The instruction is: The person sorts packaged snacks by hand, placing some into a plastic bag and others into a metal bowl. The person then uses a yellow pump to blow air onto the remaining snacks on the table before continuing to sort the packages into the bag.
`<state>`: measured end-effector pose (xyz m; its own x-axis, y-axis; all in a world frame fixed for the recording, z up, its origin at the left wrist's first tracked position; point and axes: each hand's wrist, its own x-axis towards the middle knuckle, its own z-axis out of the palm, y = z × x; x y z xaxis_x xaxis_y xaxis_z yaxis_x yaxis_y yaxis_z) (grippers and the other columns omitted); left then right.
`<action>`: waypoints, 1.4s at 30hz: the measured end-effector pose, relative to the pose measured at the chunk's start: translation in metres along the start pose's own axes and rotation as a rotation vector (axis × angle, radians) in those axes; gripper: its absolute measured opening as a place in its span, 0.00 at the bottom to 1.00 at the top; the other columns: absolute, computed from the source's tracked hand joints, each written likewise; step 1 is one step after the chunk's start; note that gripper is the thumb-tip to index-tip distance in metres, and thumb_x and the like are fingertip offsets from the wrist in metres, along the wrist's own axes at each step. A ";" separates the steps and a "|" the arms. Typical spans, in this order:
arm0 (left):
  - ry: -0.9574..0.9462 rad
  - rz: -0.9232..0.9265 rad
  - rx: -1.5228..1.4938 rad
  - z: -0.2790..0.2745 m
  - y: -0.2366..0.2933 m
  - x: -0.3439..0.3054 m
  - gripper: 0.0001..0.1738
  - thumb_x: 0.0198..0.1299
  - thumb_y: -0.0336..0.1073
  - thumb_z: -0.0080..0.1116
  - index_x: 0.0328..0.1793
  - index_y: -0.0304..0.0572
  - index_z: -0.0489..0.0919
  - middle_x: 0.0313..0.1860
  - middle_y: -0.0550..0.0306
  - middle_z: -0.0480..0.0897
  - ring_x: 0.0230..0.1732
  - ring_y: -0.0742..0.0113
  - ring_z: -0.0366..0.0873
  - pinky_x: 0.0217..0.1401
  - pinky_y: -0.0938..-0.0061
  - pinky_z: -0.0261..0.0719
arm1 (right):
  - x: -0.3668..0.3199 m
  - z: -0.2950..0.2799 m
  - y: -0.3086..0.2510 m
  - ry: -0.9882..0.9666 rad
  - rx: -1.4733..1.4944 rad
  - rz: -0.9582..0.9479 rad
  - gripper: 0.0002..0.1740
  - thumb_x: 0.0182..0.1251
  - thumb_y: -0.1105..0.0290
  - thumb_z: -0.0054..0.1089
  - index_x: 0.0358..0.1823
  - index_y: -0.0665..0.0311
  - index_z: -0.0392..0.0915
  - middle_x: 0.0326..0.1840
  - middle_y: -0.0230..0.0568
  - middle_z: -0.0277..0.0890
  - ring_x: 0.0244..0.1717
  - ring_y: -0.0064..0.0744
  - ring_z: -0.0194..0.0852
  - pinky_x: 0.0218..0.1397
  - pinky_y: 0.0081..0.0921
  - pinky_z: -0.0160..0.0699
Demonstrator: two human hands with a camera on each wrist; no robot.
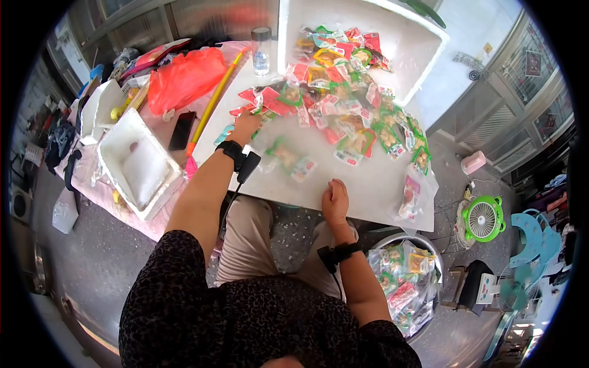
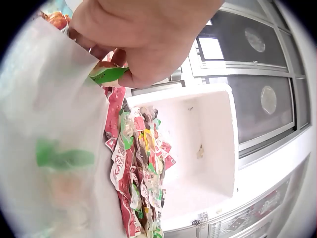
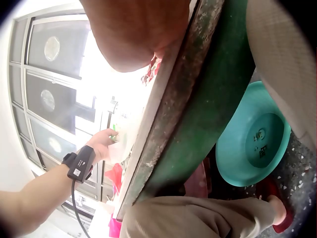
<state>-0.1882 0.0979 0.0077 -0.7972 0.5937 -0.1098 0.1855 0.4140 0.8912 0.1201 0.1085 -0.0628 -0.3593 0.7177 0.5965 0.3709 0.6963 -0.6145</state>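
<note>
My left hand (image 1: 246, 127) is at the left side of the white table, by the edge of a pile of snack packets (image 1: 319, 109). In the left wrist view its thumb and fingers pinch a green-edged snack packet (image 2: 110, 74); the fingertips are partly hidden. A whitish translucent sheet (image 2: 74, 119) fills the near side of that view, with a blurred green packet showing through. Two blurry green-edged packets (image 1: 283, 153) lie between my hands. My right hand (image 1: 335, 201) rests at the table's front edge, fingers loosely curled, holding nothing.
A white foam box (image 1: 423, 67) lies tipped at the table's back, packets spilling from its mouth. A clear bottle (image 1: 261, 55) stands beside it. At right below the table, a metal basin (image 1: 439, 270) holds bagged packets. Another foam box (image 1: 110, 153) and a phone (image 1: 182, 130) lie left.
</note>
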 end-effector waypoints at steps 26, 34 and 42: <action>-0.122 0.928 0.313 0.064 -0.005 -0.200 0.20 0.41 0.35 0.55 0.44 0.40 0.70 0.45 0.48 0.69 0.48 0.50 0.66 0.49 0.63 0.66 | -0.003 -0.071 -0.002 0.007 1.454 0.978 0.16 0.59 0.78 0.40 0.50 0.70 0.62 0.47 0.48 0.68 0.46 0.42 0.70 0.48 0.39 0.72; -0.217 0.605 0.523 0.086 -0.025 -0.176 0.10 0.45 0.36 0.50 0.31 0.37 0.71 0.32 0.46 0.73 0.35 0.48 0.71 0.38 0.61 0.70 | -0.002 -0.070 0.008 0.135 1.430 0.907 0.15 0.59 0.79 0.40 0.49 0.72 0.62 0.46 0.49 0.68 0.45 0.43 0.71 0.48 0.39 0.72; -0.271 0.608 0.120 0.093 -0.021 -0.185 0.09 0.47 0.33 0.44 0.25 0.35 0.72 0.28 0.40 0.73 0.34 0.42 0.69 0.36 0.55 0.66 | -0.001 -0.054 -0.011 0.139 1.481 0.880 0.15 0.58 0.80 0.39 0.47 0.72 0.63 0.44 0.49 0.69 0.43 0.42 0.72 0.45 0.37 0.73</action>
<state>0.0087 0.0429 -0.0318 -0.3612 0.8909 0.2754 0.6304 0.0157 0.7761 0.1624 0.1002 -0.0291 -0.3971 0.9029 -0.1644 -0.6686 -0.4073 -0.6221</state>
